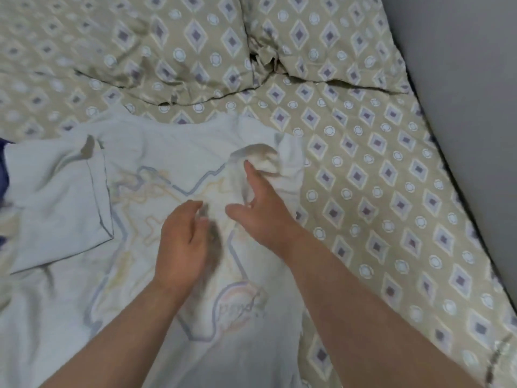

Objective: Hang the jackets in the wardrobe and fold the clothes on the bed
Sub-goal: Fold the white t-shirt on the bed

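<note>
The right hand (260, 203) lies spread on the white shirt (173, 169), thumb out wide, forefinger reaching into a bunched fold just beyond its tip. Just beside it, the left hand (181, 239) hovers over the shirt's print with fingers curled down and blurred; I cannot tell whether it pinches cloth. Well left of that hand a sleeve (61, 197) lies folded over, with blue cloth (4, 163) past it. The patterned sheet (377, 191) spreads right of the right hand, to the wall (461, 79). Two pillows (140, 51) lie beyond both hands.

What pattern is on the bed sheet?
The bed sheet is tan with diamonds and circles; head view.
</note>
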